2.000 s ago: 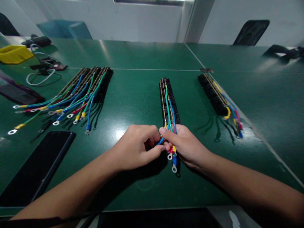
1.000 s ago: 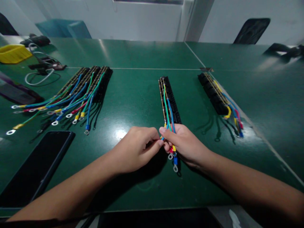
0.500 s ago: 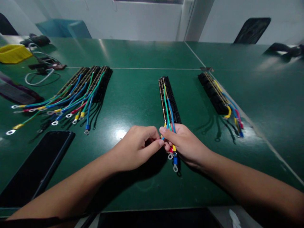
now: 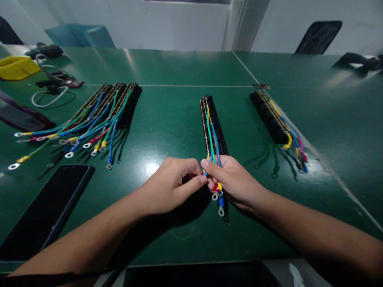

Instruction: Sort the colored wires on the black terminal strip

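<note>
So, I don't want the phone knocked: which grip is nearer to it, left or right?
Left. The left grip is to the right of the phone, pinching at the wires; the right grip is farther right, holding that bundle.

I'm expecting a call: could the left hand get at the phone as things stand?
Probably yes, if it lets go: the left hand is pinching wires, but the phone lies to its left on the table, with nothing seen on top or standing between.
</note>
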A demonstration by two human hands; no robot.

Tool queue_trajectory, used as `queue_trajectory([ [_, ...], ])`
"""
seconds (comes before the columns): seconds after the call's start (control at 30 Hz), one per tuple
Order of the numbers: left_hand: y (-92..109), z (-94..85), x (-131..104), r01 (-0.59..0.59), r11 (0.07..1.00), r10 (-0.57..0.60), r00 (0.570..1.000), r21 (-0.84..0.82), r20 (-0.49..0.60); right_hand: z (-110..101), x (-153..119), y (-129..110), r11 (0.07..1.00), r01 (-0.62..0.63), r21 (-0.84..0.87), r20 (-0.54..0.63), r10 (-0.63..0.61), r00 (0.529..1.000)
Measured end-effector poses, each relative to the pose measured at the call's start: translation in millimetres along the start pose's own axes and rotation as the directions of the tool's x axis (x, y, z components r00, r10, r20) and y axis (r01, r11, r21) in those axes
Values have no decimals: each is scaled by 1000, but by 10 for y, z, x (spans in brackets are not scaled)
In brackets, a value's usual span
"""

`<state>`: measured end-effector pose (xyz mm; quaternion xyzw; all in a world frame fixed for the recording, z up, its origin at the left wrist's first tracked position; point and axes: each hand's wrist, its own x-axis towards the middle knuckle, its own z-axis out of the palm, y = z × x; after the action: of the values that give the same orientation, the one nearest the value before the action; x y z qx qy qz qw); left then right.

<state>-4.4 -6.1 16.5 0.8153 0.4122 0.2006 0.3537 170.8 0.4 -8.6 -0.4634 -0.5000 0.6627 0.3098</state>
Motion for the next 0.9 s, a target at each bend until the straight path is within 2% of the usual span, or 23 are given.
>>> queue_trajectory([
  [0.17, 15, -12, -2, -10, 999, 8, 999, 43, 33, -7, 0, 3, 1000, -3, -12, 8, 3, 1000],
  [0.37, -1, 3, 5, 0, 1000, 0, 1000, -8, 1, -11, 9, 20, 1000, 9, 11, 18, -10, 1000],
  [0.6, 0, -19, 12, -62, 998, 61, 998, 26, 29, -14, 12, 26, 1000, 8, 5, 25, -8, 1000],
  [0.9, -17, -1, -3, -58, 998, 57, 998, 39, 6, -22, 31, 38, 1000, 30, 8, 40, -30, 999],
])
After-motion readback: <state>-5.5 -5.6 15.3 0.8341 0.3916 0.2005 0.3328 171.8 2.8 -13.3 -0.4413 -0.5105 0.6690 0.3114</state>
